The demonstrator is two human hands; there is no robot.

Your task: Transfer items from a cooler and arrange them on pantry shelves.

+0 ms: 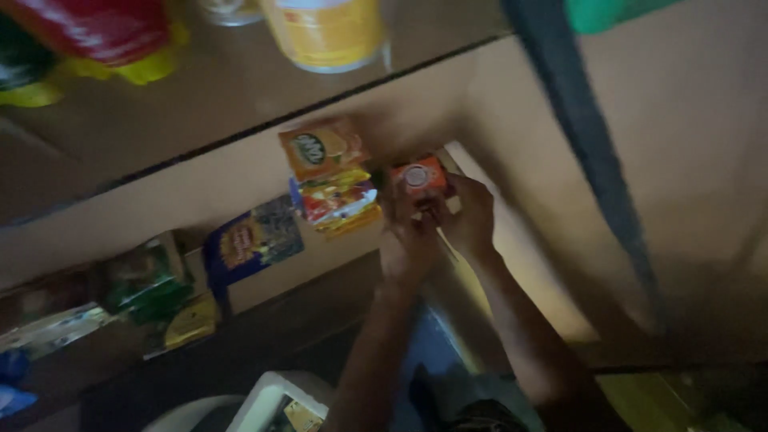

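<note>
Both hands are up at the shelf (240,172): left hand (408,244) and right hand (468,216) together grasping a small orange box (420,178), just beside the stacked colourful sachets (338,196).

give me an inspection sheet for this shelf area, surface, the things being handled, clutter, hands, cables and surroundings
Surface: tan shelf board, dimly lit, seen from a tilted angle.
Things handled: small orange box with a round white mark, held at the shelf edge.
Clutter: orange sachet, multicoloured packets, blue packet, green packets, yellow tub and red and yellow pack on the level above.
Hands: left hand and right hand both at the orange box; exact grip too dark to tell.
Cables: nothing seen.
Surroundings: dark upright post, white container below.
</note>
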